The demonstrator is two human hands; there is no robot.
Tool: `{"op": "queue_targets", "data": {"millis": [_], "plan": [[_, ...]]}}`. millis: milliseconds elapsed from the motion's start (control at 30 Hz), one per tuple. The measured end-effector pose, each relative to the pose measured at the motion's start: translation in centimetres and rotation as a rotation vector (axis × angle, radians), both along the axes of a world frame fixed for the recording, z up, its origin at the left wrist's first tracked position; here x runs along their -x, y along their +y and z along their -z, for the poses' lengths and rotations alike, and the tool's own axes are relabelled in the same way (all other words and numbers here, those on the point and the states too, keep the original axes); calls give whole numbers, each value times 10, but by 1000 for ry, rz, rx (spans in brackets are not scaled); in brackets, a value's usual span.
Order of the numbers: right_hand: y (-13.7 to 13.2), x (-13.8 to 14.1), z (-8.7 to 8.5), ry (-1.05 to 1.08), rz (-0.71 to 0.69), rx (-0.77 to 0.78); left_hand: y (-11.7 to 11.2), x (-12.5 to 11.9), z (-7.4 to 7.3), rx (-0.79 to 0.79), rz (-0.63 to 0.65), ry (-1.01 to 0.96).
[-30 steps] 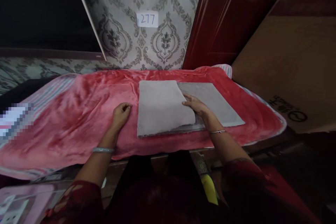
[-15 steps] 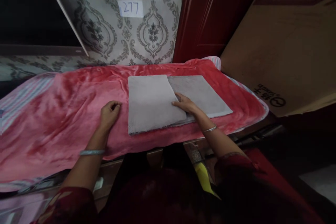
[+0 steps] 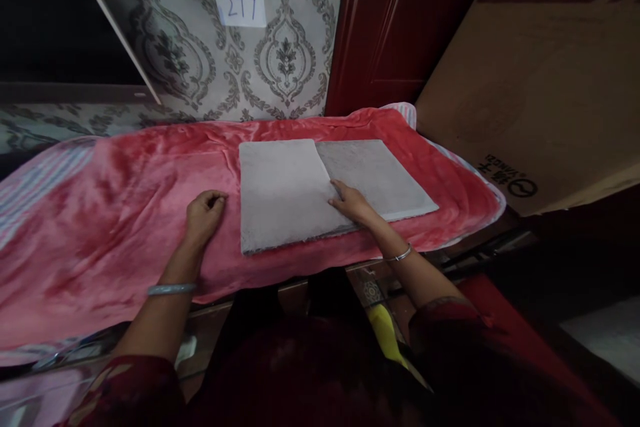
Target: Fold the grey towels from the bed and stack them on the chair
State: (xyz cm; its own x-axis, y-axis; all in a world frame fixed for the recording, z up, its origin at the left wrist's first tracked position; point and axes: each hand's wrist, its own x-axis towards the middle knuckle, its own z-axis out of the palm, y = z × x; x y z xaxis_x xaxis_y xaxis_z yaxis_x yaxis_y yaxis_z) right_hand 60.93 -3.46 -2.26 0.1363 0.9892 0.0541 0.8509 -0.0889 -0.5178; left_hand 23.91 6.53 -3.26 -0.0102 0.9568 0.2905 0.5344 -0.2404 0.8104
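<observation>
A grey towel lies partly folded, its left part doubled over and its right part flat beneath the folded edge. It looks thick and soft. My right hand rests on the towel at that folded edge, fingers stretched out and thumb apart. Left of the towel, my left hand sits on the pink-red blanket with its fingers curled in; nothing shows in them. A small gap separates it from the towel's left edge.
Behind the blanket stand a patterned wall with a paper marked 277 and a dark red door. A big cardboard box leans at the right. A dark screen is at the upper left. A yellow object lies below the blanket's edge.
The raised fold edge now lies flatter on the towel. My right hand has gone from holding that edge to resting on it. My left hand stays curled beside the towel.
</observation>
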Motion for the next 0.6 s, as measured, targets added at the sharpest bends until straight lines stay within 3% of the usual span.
{"op": "queue_targets", "data": {"millis": [367,500,600], "plan": [[-9,6,0,111,23,-51,-4,5,-2,-59,0,79],[-12,6,5,201,9,-79,1,-6,-21,-176,-93,153],[-13,6,9,244,8,-110,16,-42,-45,-261,31,317]]}}
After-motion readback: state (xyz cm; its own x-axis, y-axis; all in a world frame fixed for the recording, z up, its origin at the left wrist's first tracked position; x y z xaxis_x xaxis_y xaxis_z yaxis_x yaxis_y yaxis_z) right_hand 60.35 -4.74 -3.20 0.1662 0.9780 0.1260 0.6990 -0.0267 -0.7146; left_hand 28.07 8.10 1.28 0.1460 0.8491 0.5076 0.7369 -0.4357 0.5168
